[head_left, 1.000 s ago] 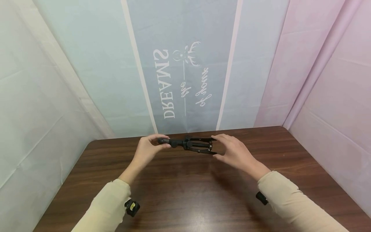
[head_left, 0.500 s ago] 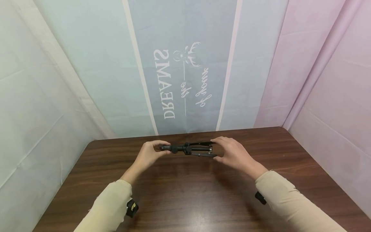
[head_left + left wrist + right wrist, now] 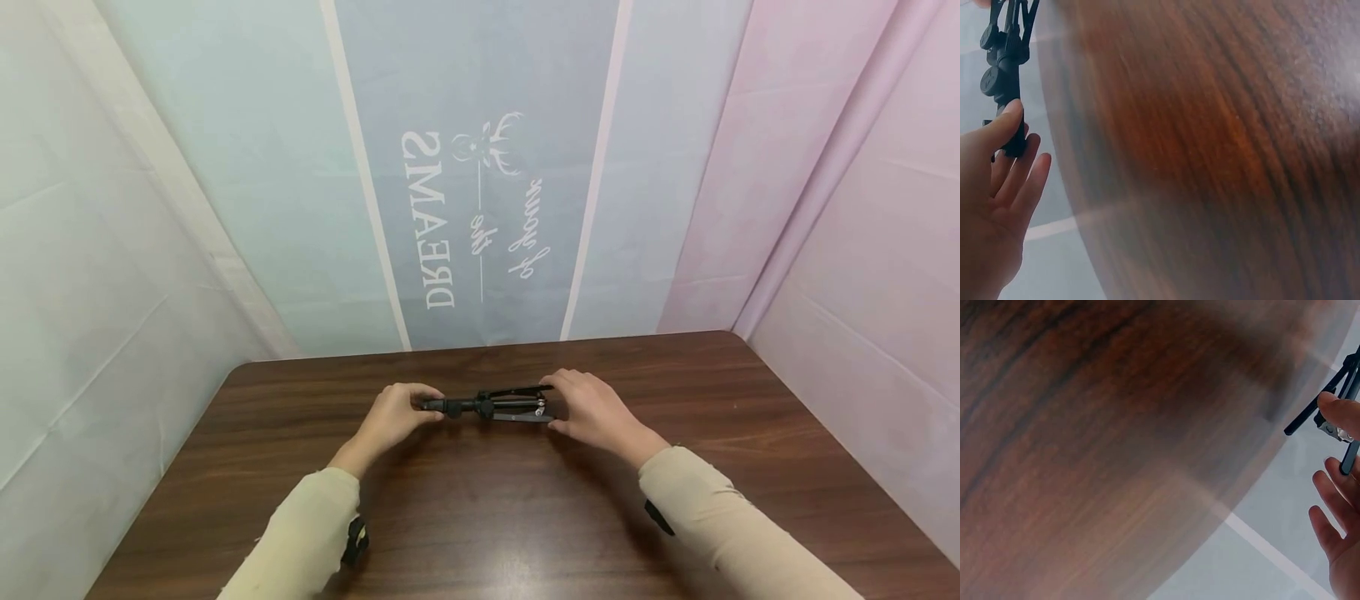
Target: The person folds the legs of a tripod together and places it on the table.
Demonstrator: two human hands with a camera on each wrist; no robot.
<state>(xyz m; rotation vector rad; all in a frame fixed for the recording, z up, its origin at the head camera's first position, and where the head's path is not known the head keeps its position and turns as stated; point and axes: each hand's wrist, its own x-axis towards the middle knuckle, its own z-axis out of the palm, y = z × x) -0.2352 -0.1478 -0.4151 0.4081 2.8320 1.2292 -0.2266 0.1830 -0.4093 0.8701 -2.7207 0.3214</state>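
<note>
A small black tripod (image 3: 486,408) lies sideways between the two hands, its legs spread slightly toward the right. My left hand (image 3: 392,414) pinches the head end between thumb and fingers. In the left wrist view, the thumb presses on the tripod's head (image 3: 1009,94), beside a round knob (image 3: 989,81). At the other end, my right hand (image 3: 597,414) holds the leg tips, thumb on the near side and fingers on the far side. The right wrist view shows one black leg (image 3: 1305,414) passing the thumb, and part of the right hand (image 3: 1349,540).
Below the hands is a dark brown wooden table (image 3: 487,500) with rounded far corners. A blue-grey printed cloth backdrop (image 3: 517,308) stands behind it, with pale cloth walls (image 3: 97,275) at the sides. A small black device (image 3: 356,540) sits at the left wrist.
Both hands have brought the tripod lower in the head view, toward the person and away from the table's far edge. The grip on each end stays much the same.
</note>
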